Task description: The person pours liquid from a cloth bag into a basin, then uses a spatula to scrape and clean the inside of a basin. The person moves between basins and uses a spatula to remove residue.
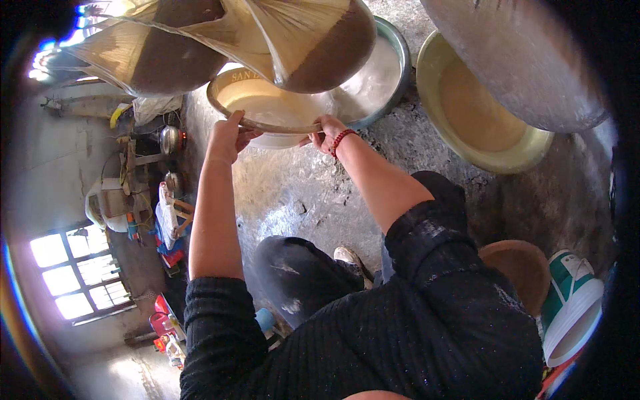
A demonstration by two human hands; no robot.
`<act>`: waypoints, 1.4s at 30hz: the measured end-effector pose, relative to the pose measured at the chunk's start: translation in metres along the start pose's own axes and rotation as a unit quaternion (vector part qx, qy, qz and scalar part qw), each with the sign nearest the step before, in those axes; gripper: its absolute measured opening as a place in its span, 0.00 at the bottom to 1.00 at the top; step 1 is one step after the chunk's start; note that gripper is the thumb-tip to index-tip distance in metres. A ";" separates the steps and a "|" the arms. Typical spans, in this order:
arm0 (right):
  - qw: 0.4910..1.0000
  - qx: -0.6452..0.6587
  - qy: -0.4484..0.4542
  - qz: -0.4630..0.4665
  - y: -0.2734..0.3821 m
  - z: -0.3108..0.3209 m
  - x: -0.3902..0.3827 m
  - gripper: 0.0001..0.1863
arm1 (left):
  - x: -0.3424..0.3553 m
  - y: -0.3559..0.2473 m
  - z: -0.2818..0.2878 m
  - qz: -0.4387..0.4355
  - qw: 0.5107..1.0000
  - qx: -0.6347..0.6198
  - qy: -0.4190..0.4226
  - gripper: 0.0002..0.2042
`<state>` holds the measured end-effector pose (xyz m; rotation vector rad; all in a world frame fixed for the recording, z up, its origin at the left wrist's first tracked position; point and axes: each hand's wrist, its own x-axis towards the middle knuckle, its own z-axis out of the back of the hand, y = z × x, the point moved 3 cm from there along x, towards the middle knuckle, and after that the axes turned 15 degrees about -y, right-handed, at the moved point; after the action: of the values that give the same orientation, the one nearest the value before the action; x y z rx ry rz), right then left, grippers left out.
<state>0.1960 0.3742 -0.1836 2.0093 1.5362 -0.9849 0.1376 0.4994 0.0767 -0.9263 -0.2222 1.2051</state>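
At eleven o'clock, the person's left grip (230, 138) and right grip (327, 133) clasp the near rim of a pale basin (280, 127), apparently tipped toward the teal tub (404, 59) at one o'clock.

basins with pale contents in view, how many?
3: one held by its near rim in the left hand and right hand; a blue-green one just beyond; a yellow-green one to the right. Hanging cloths may hide more.
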 end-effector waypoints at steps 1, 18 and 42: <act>1.000 0.005 -0.007 -0.006 0.001 -0.001 -0.002 0.08 | -0.001 -0.004 -0.002 -0.004 1.000 0.003 0.000 0.19; 0.987 -0.021 0.013 -0.157 -0.016 -0.023 -0.018 0.22 | -0.002 -0.041 -0.005 -0.125 0.985 0.105 -0.062 0.14; 0.995 0.005 0.000 -0.100 -0.017 -0.026 -0.051 0.25 | -0.025 -0.061 -0.016 -0.192 0.964 0.153 -0.101 0.15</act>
<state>0.1807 0.3647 -0.1270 1.8892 1.7617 -1.0707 0.1805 0.4662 0.1176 -0.4619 -0.3492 0.9373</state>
